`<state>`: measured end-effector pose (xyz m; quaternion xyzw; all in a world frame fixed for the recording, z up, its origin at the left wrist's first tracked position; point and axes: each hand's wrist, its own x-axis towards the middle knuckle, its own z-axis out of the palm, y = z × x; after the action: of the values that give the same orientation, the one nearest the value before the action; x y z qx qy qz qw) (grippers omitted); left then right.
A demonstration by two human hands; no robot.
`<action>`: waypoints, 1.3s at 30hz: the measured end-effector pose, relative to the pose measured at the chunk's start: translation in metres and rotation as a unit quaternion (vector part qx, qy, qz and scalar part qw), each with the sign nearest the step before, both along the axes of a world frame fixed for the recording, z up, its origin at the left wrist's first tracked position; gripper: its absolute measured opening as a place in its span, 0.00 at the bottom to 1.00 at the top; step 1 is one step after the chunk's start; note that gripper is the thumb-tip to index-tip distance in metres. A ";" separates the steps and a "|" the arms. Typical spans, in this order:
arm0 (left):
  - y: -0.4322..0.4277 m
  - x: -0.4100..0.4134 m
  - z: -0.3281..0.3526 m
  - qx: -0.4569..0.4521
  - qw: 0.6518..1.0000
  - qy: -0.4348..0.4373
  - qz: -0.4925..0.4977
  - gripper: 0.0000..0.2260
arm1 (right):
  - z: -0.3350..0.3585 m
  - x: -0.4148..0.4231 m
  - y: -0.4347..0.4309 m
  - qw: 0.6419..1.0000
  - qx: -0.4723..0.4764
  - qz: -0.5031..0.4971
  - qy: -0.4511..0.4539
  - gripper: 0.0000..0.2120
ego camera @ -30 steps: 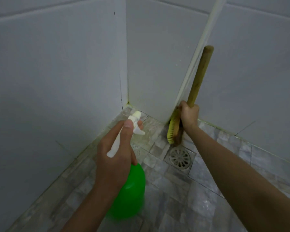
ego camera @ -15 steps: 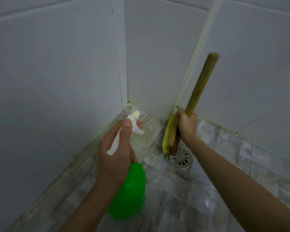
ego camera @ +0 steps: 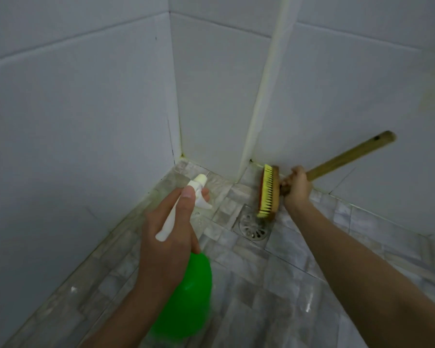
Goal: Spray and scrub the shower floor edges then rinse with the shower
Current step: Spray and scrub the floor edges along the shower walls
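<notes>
Two hands are occupied. Nearest, the green spray bottle (ego camera: 189, 297) is held by the left hand (ego camera: 166, 237) at its white trigger neck. That is judged the surest hold, as the smooth plastic body would be slippery when wet. Farther off, the scrub brush (ego camera: 269, 192), judged stiff and light, is gripped by the right hand (ego camera: 296, 187) low on its wooden handle, near the drain (ego camera: 253, 228) and the floor edge (ego camera: 362, 208).

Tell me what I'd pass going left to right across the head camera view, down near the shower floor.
spray bottle → brush head → right hand → brush handle. The left hand and the drain overlap their neighbours, so they are left out.
</notes>
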<state>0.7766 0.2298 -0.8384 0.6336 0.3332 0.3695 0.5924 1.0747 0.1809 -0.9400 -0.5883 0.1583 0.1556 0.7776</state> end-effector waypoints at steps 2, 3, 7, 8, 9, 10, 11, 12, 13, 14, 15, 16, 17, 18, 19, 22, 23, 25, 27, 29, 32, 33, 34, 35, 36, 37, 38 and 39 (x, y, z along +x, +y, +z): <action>-0.010 -0.002 0.001 0.002 1.000 0.014 -0.001 0.16 | 0.003 0.010 -0.033 0.999 -0.002 -0.032 -0.011 0.16; -0.015 -0.003 0.001 0.004 1.000 0.020 -0.003 0.16 | 0.004 0.015 -0.049 0.999 0.009 -0.049 -0.017 0.16; -0.046 -0.004 0.011 -0.001 0.999 0.035 -0.015 0.15 | 0.026 0.022 -0.115 0.996 -0.022 -0.075 -0.035 0.08; -0.051 -0.003 0.012 -0.003 0.999 0.037 -0.022 0.15 | 0.029 0.024 -0.128 0.995 -0.047 -0.073 -0.039 0.06; -0.057 -0.001 0.014 -0.006 0.999 0.040 -0.030 0.16 | 0.030 0.026 -0.140 0.995 -0.068 -0.061 -0.043 0.05; -0.066 0.000 0.016 -0.012 0.998 0.040 -0.036 0.15 | 0.031 0.027 -0.153 0.993 -0.099 -0.033 -0.051 0.03; -0.074 0.002 0.019 -0.016 0.998 0.041 -0.040 0.12 | 0.030 0.028 -0.166 0.987 -0.145 0.010 -0.066 0.02; -0.080 0.002 0.020 -0.021 0.998 0.045 -0.046 0.10 | 0.027 0.028 -0.175 0.973 -0.203 0.059 -0.091 0.05; -0.088 0.003 0.022 -0.014 0.998 0.047 -0.050 0.12 | 0.028 0.026 -0.187 0.954 -0.254 0.106 -0.120 0.08; -0.096 0.005 0.025 -0.008 0.997 0.048 -0.054 0.15 | 0.029 0.026 -0.196 0.934 -0.291 0.142 -0.149 0.09; -0.098 0.002 0.027 -0.004 0.997 0.050 -0.054 0.16 | 0.029 0.023 -0.198 0.921 -0.311 0.163 -0.170 0.09; -0.102 0.003 0.031 0.002 0.997 0.053 -0.056 0.17 | 0.033 0.023 -0.202 0.915 -0.315 0.167 -0.190 0.09; -0.107 0.003 0.034 0.003 0.997 0.058 -0.057 0.17 | 0.036 0.025 -0.206 0.912 -0.313 0.169 -0.205 0.10; -0.108 0.002 0.037 -0.001 0.997 0.059 -0.057 0.14 | 0.039 0.025 -0.205 0.909 -0.309 0.176 -0.217 0.11; -0.110 0.002 0.039 -0.002 0.996 0.063 -0.059 0.12 | 0.042 0.025 -0.206 0.906 -0.307 0.188 -0.225 0.13; -0.108 0.000 0.046 0.007 0.995 0.078 -0.068 0.14 | 0.045 0.020 -0.200 0.899 -0.309 0.218 -0.223 0.16; -0.107 0.001 0.050 0.007 0.995 0.075 -0.068 0.15 | 0.046 0.020 -0.198 0.900 -0.308 0.221 -0.216 0.18; -0.105 -0.001 0.056 0.015 0.995 0.066 -0.070 0.14 | 0.043 0.022 -0.190 0.909 -0.298 0.217 -0.195 0.19; -0.102 -0.001 0.060 0.033 0.995 0.062 -0.072 0.14 | 0.039 0.027 -0.181 0.918 -0.285 0.214 -0.173 0.16; -0.097 0.002 0.062 0.032 0.996 0.053 -0.071 0.17 | 0.033 0.033 -0.169 0.922 -0.275 0.217 -0.164 0.12; -0.088 0.012 0.061 0.040 0.994 0.057 -0.082 0.18 | 0.034 0.041 -0.151 0.937 -0.226 0.190 -0.185 0.11; -0.084 0.018 0.059 0.036 0.993 0.063 -0.088 0.18 | 0.033 0.045 -0.145 0.940 -0.204 0.189 -0.199 0.13; -0.080 0.023 0.055 0.033 0.992 0.067 -0.101 0.20 | 0.032 0.049 -0.140 0.940 -0.178 0.196 -0.214 0.16; -0.076 0.028 0.052 0.032 0.991 0.074 -0.111 0.21 | 0.032 0.050 -0.136 0.939 -0.150 0.211 -0.227 0.19; -0.071 0.035 0.046 0.031 0.990 0.076 -0.115 0.22 | 0.029 0.053 -0.130 0.938 -0.135 0.222 -0.231 0.22; -0.069 0.040 0.044 0.026 0.990 0.075 -0.113 0.21 | 0.026 0.055 -0.125 0.937 -0.130 0.226 -0.233 0.22; -0.066 0.048 0.038 0.027 0.991 0.065 -0.112 0.20 | 0.019 0.059 -0.120 0.938 -0.137 0.220 -0.232 0.21; -0.065 0.055 0.036 0.024 0.992 0.055 -0.108 0.18 | 0.013 0.061 -0.116 0.939 -0.145 0.211 -0.231 0.19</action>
<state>0.8318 0.1650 -0.8019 0.6993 0.2860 0.2762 0.5940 1.1357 0.0648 -0.9265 -0.7346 -0.1326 0.1517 0.6479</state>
